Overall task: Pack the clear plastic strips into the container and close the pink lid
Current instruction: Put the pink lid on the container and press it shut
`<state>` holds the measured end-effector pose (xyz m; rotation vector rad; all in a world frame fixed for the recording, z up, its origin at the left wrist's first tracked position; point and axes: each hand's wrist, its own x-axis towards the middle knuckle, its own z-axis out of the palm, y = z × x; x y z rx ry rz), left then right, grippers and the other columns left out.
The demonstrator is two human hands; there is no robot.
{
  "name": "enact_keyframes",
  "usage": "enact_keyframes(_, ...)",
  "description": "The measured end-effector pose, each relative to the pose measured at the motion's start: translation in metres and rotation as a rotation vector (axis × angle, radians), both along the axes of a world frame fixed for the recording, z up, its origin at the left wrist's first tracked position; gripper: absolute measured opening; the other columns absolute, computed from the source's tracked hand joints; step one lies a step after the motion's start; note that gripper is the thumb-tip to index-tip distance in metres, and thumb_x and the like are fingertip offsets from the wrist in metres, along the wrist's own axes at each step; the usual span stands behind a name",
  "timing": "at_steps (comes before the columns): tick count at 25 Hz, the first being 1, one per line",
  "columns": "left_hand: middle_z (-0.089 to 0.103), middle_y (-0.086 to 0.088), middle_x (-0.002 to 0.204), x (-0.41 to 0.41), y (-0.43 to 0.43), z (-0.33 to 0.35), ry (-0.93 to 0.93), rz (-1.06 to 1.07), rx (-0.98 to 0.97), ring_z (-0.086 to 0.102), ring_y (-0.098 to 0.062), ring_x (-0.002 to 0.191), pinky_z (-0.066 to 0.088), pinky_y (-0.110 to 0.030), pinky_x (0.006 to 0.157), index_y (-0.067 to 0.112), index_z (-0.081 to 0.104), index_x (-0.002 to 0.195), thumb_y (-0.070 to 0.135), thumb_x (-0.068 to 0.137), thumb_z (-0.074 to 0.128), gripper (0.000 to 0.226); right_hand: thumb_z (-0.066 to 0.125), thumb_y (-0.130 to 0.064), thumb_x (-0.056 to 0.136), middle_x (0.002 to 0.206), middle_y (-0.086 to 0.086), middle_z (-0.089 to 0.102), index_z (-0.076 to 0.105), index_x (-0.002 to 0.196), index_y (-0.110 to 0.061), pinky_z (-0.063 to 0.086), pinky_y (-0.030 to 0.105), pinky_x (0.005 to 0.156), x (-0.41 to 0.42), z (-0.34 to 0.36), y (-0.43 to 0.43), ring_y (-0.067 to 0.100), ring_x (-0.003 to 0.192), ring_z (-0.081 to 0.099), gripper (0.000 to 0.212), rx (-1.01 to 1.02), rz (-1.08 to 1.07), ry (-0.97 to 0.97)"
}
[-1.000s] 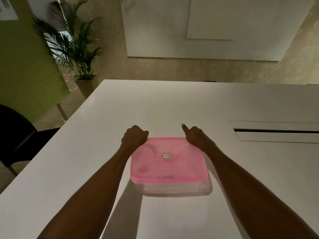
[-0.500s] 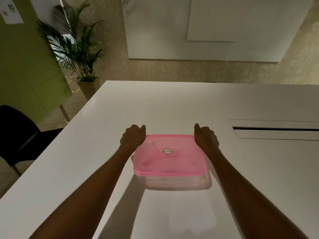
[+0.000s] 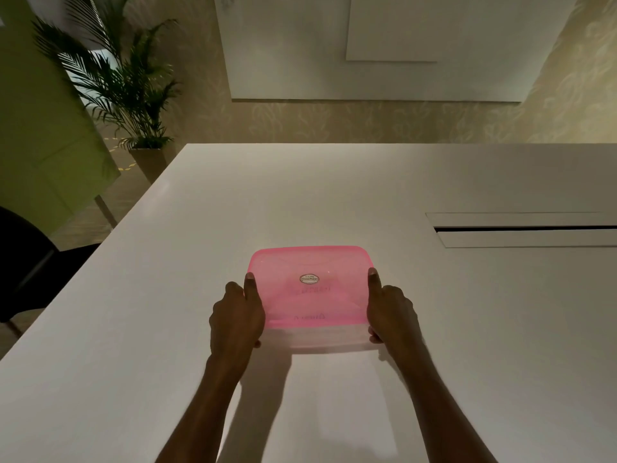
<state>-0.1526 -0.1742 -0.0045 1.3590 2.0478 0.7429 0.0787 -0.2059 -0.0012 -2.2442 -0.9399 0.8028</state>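
A clear plastic container (image 3: pixel 317 340) with a translucent pink lid (image 3: pixel 310 285) on top sits in the middle of the white table (image 3: pixel 167 329). A small oval sticker marks the lid's centre. My left hand (image 3: pixel 235 315) grips the container's left side, thumb lying along the lid's left edge. My right hand (image 3: pixel 390 312) grips the right side the same way, thumb on the lid's right edge. The clear strips cannot be made out through the lid.
A long cable slot (image 3: pixel 524 228) is cut into the table at the right. A dark chair (image 3: pixel 30 262) stands off the table's left edge. A potted palm (image 3: pixel 120 81) and a green panel stand at the back left.
Both hands slid from the lid's far corners back to its near sides and now clasp the container. The container has shifted slightly and the view has tilted.
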Motion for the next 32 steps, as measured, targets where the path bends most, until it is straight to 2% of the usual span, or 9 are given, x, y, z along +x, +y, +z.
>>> enact_keyframes(3, 0.061, -0.009, 0.087, 0.001, -0.004, -0.002, -0.162, 0.083, 0.095, 0.070, -0.037, 0.051, 0.038, -0.020, 0.026, 0.011, 0.049, 0.108, 0.051, 0.107, 0.032, 0.044, 0.028, -0.064, 0.104, 0.101, 0.016, 0.069, 0.066, 0.112, -0.006, 0.047, 0.023, 0.040, -0.001, -0.006, 0.000, 0.030, 0.052, 0.071, 0.070, 0.043, -0.009, 0.009)
enact_keyframes(7, 0.060, -0.009, 0.082, 0.000, -0.004, -0.005, -0.218, 0.096, 0.133, 0.065, -0.032, 0.035, 0.036, -0.018, 0.026, 0.014, 0.047, 0.107, 0.045, 0.108, 0.033, 0.034, 0.024, -0.062, 0.105, 0.093, 0.014, 0.070, 0.066, 0.101, -0.008, 0.037, 0.019, 0.034, -0.001, -0.011, 0.001, 0.029, 0.043, 0.068, 0.069, 0.087, -0.035, -0.021)
enact_keyframes(11, 0.062, -0.010, 0.080, 0.000, -0.004, -0.007, -0.214, 0.065, 0.153, 0.066, -0.035, 0.044, 0.036, -0.016, 0.027, 0.016, 0.052, 0.110, 0.039, 0.109, 0.032, 0.030, 0.021, -0.055, 0.107, 0.096, 0.011, 0.067, 0.065, 0.111, -0.010, 0.039, 0.021, 0.034, -0.003, -0.015, -0.001, 0.035, 0.055, 0.070, 0.063, 0.101, -0.019, 0.018)
enact_keyframes(14, 0.062, -0.010, 0.087, -0.004, -0.003, -0.003, -0.213, 0.003, 0.117, 0.069, -0.035, 0.052, 0.044, -0.021, 0.031, 0.014, 0.051, 0.105, 0.035, 0.109, 0.033, 0.029, 0.029, -0.050, 0.106, 0.096, 0.009, 0.065, 0.065, 0.097, -0.010, 0.045, 0.022, 0.032, -0.001, -0.012, -0.001, 0.036, 0.057, 0.071, 0.054, 0.159, -0.058, 0.078)
enact_keyframes(18, 0.071, -0.007, 0.085, -0.015, -0.003, 0.003, 0.131, -0.046, 0.153, 0.065, -0.030, 0.066, 0.047, -0.029, 0.058, 0.018, 0.059, 0.097, 0.040, 0.105, 0.040, 0.029, 0.041, -0.049, 0.103, 0.088, 0.008, 0.070, 0.059, 0.087, -0.010, 0.059, 0.041, 0.073, 0.006, -0.007, -0.004, 0.035, 0.073, 0.070, 0.045, 0.200, -0.069, 0.012)
enact_keyframes(20, 0.073, -0.004, 0.095, -0.016, -0.007, 0.008, 0.297, -0.057, 0.237, 0.066, -0.030, 0.085, 0.049, -0.035, 0.071, 0.021, 0.061, 0.112, 0.042, 0.103, 0.044, 0.029, 0.048, -0.045, 0.103, 0.094, 0.004, 0.071, 0.061, 0.094, -0.014, 0.051, 0.037, 0.079, 0.009, -0.005, -0.007, 0.032, 0.087, 0.066, 0.035, 0.297, -0.095, -0.075)
enact_keyframes(24, 0.069, -0.007, 0.126, -0.001, -0.008, 0.022, 0.343, -0.210, 0.445, 0.063, -0.030, 0.114, 0.052, -0.043, 0.092, 0.014, 0.061, 0.132, 0.038, 0.103, 0.049, 0.039, 0.057, -0.032, 0.102, 0.114, 0.001, 0.065, 0.064, 0.115, -0.016, 0.049, 0.036, 0.087, -0.007, 0.006, -0.011, 0.025, 0.113, 0.060, 0.023, 0.578, -0.024, -0.353)
enact_keyframes(28, 0.046, -0.010, 0.159, 0.026, -0.008, 0.025, 0.404, -0.415, 0.458, 0.038, -0.028, 0.150, 0.021, -0.044, 0.128, 0.015, 0.048, 0.152, 0.039, 0.106, 0.043, 0.052, 0.053, -0.040, 0.100, 0.146, 0.004, 0.060, 0.061, 0.138, -0.017, 0.048, 0.044, 0.112, -0.036, 0.004, -0.008, 0.024, 0.139, 0.051, 0.045, 0.674, 0.197, -0.551)
enact_keyframes(32, 0.015, -0.003, 0.172, 0.039, -0.008, 0.010, 0.476, -0.555, 0.405, 0.008, -0.023, 0.161, 0.006, -0.044, 0.131, 0.028, 0.027, 0.163, 0.049, 0.107, 0.019, 0.060, 0.041, -0.049, 0.106, 0.170, -0.003, 0.030, 0.042, 0.157, -0.033, 0.025, 0.049, 0.129, -0.051, -0.011, 0.000, 0.024, 0.160, 0.022, 0.054, 0.442, 0.430, -0.603)
